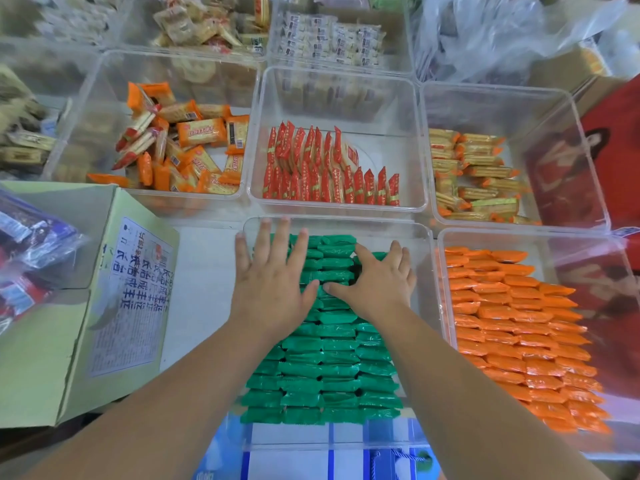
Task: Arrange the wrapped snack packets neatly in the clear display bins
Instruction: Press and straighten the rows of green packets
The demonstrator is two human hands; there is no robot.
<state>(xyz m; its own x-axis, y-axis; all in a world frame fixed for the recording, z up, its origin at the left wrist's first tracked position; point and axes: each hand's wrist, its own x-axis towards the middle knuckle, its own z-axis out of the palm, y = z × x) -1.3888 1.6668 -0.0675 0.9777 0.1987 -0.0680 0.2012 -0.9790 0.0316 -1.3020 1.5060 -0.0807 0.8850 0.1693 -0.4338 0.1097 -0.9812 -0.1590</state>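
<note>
Green wrapped snack packets (332, 368) fill a clear bin (424, 237) in front of me, laid in tidy rows. My left hand (272, 275) lies flat on the far left rows, fingers spread. My right hand (379, 282) presses palm-down on the far right rows, thumb touching the left hand's thumb. Neither hand holds a packet. To the right, a clear bin (446, 258) holds orange packets (512, 327) in neat rows. Behind, the middle bin (420, 140) has red packets (329, 174) standing on edge.
A far-left bin (86, 91) holds loose orange cracker packets (180, 147); a far-right bin (575, 112) holds yellow-orange wafer packets (474, 174). An open cardboard box (114, 306) sits at left, with a plastic bag of snacks (27, 244) beside it. More bins and a clear bag (502, 29) lie behind.
</note>
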